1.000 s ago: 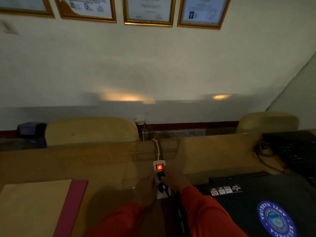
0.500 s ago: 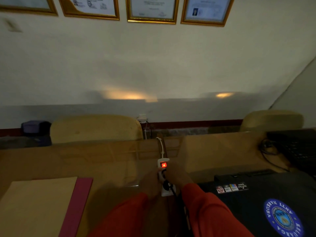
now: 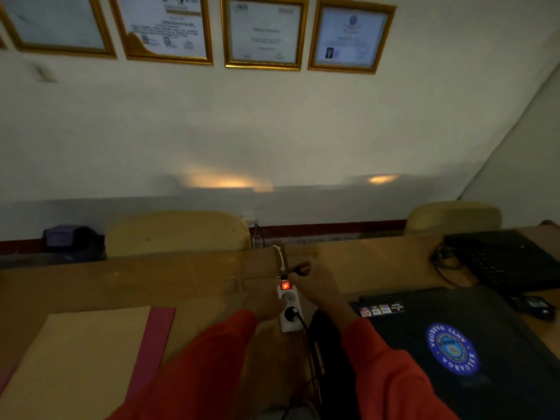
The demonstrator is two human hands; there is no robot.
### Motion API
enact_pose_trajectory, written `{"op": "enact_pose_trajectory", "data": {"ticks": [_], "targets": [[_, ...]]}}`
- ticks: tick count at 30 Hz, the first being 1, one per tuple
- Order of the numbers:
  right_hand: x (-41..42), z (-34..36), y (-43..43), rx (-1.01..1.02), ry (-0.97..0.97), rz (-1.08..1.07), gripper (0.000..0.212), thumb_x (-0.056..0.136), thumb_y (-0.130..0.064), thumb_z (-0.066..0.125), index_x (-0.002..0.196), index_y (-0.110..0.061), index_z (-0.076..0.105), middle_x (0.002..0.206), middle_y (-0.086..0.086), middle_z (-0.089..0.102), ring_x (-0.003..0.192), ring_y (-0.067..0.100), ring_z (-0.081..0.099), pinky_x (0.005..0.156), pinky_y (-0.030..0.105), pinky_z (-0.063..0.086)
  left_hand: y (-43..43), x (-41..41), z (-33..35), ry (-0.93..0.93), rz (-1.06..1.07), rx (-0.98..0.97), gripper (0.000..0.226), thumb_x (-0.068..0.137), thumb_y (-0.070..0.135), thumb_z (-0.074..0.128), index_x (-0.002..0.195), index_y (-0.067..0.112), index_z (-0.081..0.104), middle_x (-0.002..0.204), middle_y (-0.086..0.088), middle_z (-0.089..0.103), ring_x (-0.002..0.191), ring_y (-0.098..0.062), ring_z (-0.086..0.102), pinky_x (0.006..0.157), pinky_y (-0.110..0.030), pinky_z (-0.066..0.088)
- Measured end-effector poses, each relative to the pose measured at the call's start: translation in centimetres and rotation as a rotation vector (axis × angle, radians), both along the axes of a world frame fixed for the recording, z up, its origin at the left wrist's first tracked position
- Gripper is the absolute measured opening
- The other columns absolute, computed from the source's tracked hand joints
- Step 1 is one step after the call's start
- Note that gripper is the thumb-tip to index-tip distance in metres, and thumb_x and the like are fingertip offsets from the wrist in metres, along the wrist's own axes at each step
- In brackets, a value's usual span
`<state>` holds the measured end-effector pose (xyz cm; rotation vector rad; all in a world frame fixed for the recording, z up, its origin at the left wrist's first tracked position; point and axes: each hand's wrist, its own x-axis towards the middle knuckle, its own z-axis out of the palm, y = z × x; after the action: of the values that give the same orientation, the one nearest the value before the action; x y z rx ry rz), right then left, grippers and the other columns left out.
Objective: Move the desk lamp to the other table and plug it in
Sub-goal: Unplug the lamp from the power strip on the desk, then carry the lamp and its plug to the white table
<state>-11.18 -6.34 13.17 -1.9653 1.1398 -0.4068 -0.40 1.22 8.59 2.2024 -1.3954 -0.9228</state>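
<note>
Dim room, head view. A white power strip lies on the wooden table, its long axis running away from the viewer, its red switch lit at the far end. The left hand rests on the table against the strip's left edge, fingers curled and pressed to its side. The right hand is raised just beyond and to the right of the switch, fingers closed on a small dark plug that is clear of the strip. Of the strip's two visible sockets, the far socket is open and bare; the near one holds a black plug whose cord runs toward the viewer between the two orange sleeves. A white cable leaves the strip's far end toward the wall. The lamp itself cannot be made out in this view; only the dark plug in the right hand is visible. To the right lies a closed black laptop with a round blue emblem, and beyond it a second black laptop. At left lies a tan folder over a red one. Two tan chair backs stand behind the table, and framed certificates hang on the wall.
</note>
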Motion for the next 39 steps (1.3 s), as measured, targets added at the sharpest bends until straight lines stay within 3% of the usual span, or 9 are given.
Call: {"op": "enact_pose_trajectory", "data": {"ticks": [4, 9, 15, 19, 22, 26, 33, 37, 39], "targets": [[-2.8, 4.6, 3.0, 0.057, -0.229, -0.088, 0.017, 0.081, -0.023, 0.072, 0.090, -0.010, 0.065, 0.079, -0.001, 0.062, 0.063, 0.005, 0.056, 0.040, 0.004, 0.040, 2.7, -0.8, 5.1, -0.188, -0.023, -0.112, 0.035, 0.092, 0.019, 0.047, 0.122, 0.004, 0.053, 0.126, -0.018, 0.057, 0.116, -0.031, 0.053, 0.102, -0.037, 0.038], [-7.2, 8.7, 7.7, 0.188, -0.412, -0.114, 0.020, 0.084, -0.018, 0.069, 0.101, -0.009, 0.064, 0.086, 0.006, 0.068, 0.048, -0.004, 0.058, 0.040, 0.010, 0.042, 7.7, -3.7, 10.8, -0.206, 0.045, -0.218, 0.038, 0.090, 0.022, 0.053, 0.124, 0.005, 0.054, 0.129, -0.019, 0.058, 0.117, -0.032, 0.054, 0.090, -0.031, 0.040], [-12.3, 10.0, 13.1, 0.220, -0.484, -0.074, 0.010, 0.083, -0.013, 0.069, 0.089, -0.015, 0.062, 0.080, 0.006, 0.063, 0.062, 0.012, 0.055, 0.053, 0.022, 0.043, 14.7, -8.2, 14.3, -0.118, 0.087, -0.415, 0.008, 0.086, 0.012, 0.056, 0.090, 0.016, 0.061, 0.087, -0.005, 0.054, 0.083, -0.018, 0.051, 0.069, -0.027, 0.036], [-15.0, 9.3, 16.3, 0.245, -0.436, -0.018, 0.020, 0.083, -0.013, 0.068, 0.102, -0.011, 0.062, 0.073, 0.004, 0.062, 0.056, 0.010, 0.056, 0.044, 0.016, 0.043, 19.1, -11.2, 14.9, -0.106, 0.144, -0.412, 0.025, 0.090, 0.020, 0.055, 0.113, 0.014, 0.062, 0.104, -0.001, 0.061, 0.098, -0.016, 0.055, 0.083, -0.033, 0.044], [-17.1, 8.5, 18.5, 0.290, -0.456, 0.002, 0.023, 0.083, -0.011, 0.068, 0.105, -0.010, 0.062, 0.069, 0.002, 0.061, 0.058, 0.011, 0.055, 0.052, 0.020, 0.043, 22.8, -13.4, 14.9, -0.094, 0.159, -0.513, 0.032, 0.091, 0.021, 0.056, 0.123, 0.016, 0.057, 0.124, -0.001, 0.060, 0.113, -0.012, 0.053, 0.090, -0.019, 0.039], [-19.5, 6.9, 21.0, 0.324, -0.444, 0.033, 0.023, 0.085, -0.009, 0.065, 0.108, -0.012, 0.060, 0.078, 0.001, 0.063, 0.063, 0.008, 0.058, 0.046, 0.012, 0.046, 27.9, -16.1, 13.5, -0.078, 0.260, -0.669, 0.029, 0.091, 0.021, 0.055, 0.120, 0.024, 0.058, 0.116, 0.014, 0.057, 0.104, 0.017, 0.047, 0.085, 0.004, 0.034], [-21.6, 4.0, 23.0, 0.404, -0.422, 0.028, 0.017, 0.086, -0.010, 0.066, 0.101, -0.015, 0.061, 0.078, 0.000, 0.065, 0.056, 0.003, 0.059, 0.045, 0.009, 0.045, 34.2, -19.5, 6.8, 0.001, 0.574, -0.712, 0.024, 0.092, 0.018, 0.054, 0.108, 0.036, 0.058, 0.111, 0.024, 0.055, 0.106, 0.011, 0.051, 0.083, -0.007, 0.040], [-21.9, 2.9, 23.4, 0.417, -0.404, 0.044, 0.018, 0.086, -0.009, 0.066, 0.102, -0.013, 0.061, 0.081, 0.002, 0.065, 0.061, 0.007, 0.059, 0.046, 0.010, 0.047, 34.1, -20.5, 2.5, 0.263, 0.819, -0.591, 0.024, 0.092, 0.014, 0.055, 0.114, 0.024, 0.055, 0.112, 0.005, 0.056, 0.110, -0.015, 0.053, 0.086, -0.026, 0.043], [-21.8, 2.5, 23.6, 0.420, -0.395, 0.054, 0.018, 0.085, -0.008, 0.066, 0.102, -0.012, 0.062, 0.080, 0.003, 0.065, 0.058, 0.005, 0.059, 0.045, 0.010, 0.046, 33.3, -20.4, 1.3, 0.428, 0.880, -0.529, 0.034, 0.091, 0.021, 0.057, 0.124, 0.021, 0.047, 0.118, 0.002, 0.052, 0.113, -0.017, 0.049, 0.088, -0.029, 0.040]]}}
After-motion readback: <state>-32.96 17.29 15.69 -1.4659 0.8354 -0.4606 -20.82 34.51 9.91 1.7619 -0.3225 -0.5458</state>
